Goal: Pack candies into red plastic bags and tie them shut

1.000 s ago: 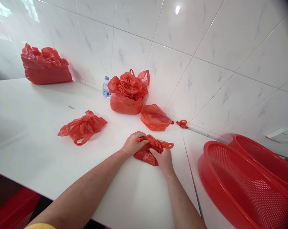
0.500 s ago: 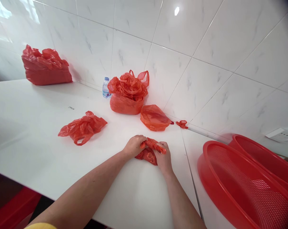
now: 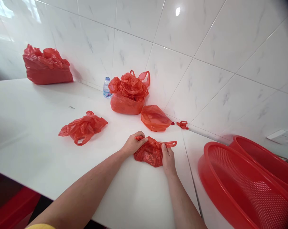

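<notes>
Between my two hands a red plastic bag (image 3: 149, 154) rests on the white table, its top gathered and part of it wrinkled. My left hand (image 3: 132, 144) pinches the bag's upper left edge, thumb on top. At the upper right edge my right hand (image 3: 168, 157) is closed on the same bag, and a loop handle sticks out past its fingers. Just behind my hands lies a rounded, open red plastic bag (image 3: 155, 118). To the left, a crumpled red plastic bag (image 3: 84, 127) lies loose on the table.
A bag stuffed with red bags (image 3: 129, 103) stands by the wall beside a water bottle (image 3: 107, 88). Another full red bag (image 3: 48, 71) is at the far left. Red mesh baskets (image 3: 226, 178) stand at the right. A small knotted red scrap (image 3: 182, 125) lies near the wall.
The bag in my hands was bunched into a twisted roll across its top; now it is spread wider, with a handle loop showing at the right. My hands have moved slightly apart.
</notes>
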`<state>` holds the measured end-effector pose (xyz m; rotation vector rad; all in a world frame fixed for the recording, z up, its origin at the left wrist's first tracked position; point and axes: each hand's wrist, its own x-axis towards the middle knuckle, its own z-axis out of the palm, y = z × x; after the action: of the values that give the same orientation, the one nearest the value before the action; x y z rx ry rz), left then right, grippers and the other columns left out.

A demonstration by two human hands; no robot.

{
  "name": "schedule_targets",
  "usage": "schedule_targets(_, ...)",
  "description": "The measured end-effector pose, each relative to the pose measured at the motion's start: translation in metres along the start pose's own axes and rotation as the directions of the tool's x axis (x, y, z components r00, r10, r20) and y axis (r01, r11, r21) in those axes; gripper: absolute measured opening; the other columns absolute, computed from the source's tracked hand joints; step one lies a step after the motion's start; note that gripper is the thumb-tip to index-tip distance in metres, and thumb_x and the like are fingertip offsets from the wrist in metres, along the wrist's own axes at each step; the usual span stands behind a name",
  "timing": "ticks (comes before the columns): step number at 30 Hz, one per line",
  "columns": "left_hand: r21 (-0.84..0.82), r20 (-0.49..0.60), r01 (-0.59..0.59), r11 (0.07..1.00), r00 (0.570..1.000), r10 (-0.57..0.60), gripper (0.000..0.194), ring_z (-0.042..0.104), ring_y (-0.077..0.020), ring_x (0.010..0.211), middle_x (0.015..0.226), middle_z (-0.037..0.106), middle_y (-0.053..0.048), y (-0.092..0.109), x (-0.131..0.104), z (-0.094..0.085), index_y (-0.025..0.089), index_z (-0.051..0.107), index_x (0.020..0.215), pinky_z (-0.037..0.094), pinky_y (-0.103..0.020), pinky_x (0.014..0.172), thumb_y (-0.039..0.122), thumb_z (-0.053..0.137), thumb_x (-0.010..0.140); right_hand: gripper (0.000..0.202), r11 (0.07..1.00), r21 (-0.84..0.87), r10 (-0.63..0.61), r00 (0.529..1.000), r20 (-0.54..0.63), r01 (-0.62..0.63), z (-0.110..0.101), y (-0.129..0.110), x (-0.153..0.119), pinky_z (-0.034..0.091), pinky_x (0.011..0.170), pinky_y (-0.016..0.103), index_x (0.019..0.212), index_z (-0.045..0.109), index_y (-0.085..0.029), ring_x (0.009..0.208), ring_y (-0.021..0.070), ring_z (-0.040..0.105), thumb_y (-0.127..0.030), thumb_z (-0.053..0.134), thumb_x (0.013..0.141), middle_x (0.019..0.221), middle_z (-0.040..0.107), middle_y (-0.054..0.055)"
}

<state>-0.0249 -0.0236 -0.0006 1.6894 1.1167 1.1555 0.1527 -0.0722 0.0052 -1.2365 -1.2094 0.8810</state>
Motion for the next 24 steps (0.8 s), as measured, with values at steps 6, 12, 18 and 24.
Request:
schedule_targets(6, 0.101, -0.040, -0.003, 0.995, 0.999, 0.007, 0.025, 0.048, -0.0133, 0.066, 0.070, 0.053, 0.003, -0.007, 0.003, 0.002, 0.022, 0.051, 0.068, 0.039, -0.026, 0.062, 0.044, 0.051, 0.080, 0.039, 0.946, 0.297, 0.165, 0.982, -0.096, -0.130, -0.004, 0.005, 0.006, 0.050, 0.079, 0.038, 0.090, 0.069, -0.017, 0.091, 0.0254, 0.063, -0.051, 0.062, 0.074, 0.094, 0.070, 0.008)
schedule_targets(12, 0.282, 0.001, -0.096, 0.955, 0.995, 0.100, 0.025, 0.047, -0.0141, 0.067, 0.072, 0.050, 0.001, -0.007, 0.004, 0.003, 0.020, 0.044, 0.059, 0.039, -0.027, 0.063, 0.033, 0.054, 0.077, 0.036, 0.871, 0.457, 0.266, 0.956, -0.125, -0.182, -0.016, 0.009, 0.014, 0.051, 0.075, 0.039, 0.078, 0.068, -0.018, 0.080, 0.0230, 0.065, -0.053, 0.066, 0.069, 0.080, 0.069, 0.005)
schedule_targets(18, 0.371, 0.047, -0.142, 0.918, 0.990, 0.134, 0.025, 0.048, -0.0154, 0.068, 0.073, 0.049, 0.000, -0.005, 0.005, 0.002, 0.020, 0.042, 0.058, 0.038, -0.028, 0.064, 0.030, 0.053, 0.078, 0.034, 0.851, 0.495, 0.276, 0.951, -0.138, -0.175, -0.026, 0.020, 0.022, 0.052, 0.075, 0.041, 0.073, 0.066, -0.019, 0.079, 0.0231, 0.064, -0.053, 0.066, 0.069, 0.076, 0.067, 0.005)
schedule_targets(24, 0.410, 0.039, -0.116, 0.904, 0.993, 0.110, 0.023, 0.049, -0.0158, 0.070, 0.075, 0.051, 0.000, -0.007, 0.007, -0.001, 0.020, 0.045, 0.058, 0.039, -0.028, 0.064, 0.028, 0.055, 0.077, 0.035, 0.848, 0.504, 0.283, 0.945, -0.164, -0.167, -0.032, 0.029, 0.027, 0.051, 0.079, 0.041, 0.074, 0.066, -0.019, 0.082, 0.0233, 0.064, -0.054, 0.065, 0.069, 0.077, 0.066, 0.005)
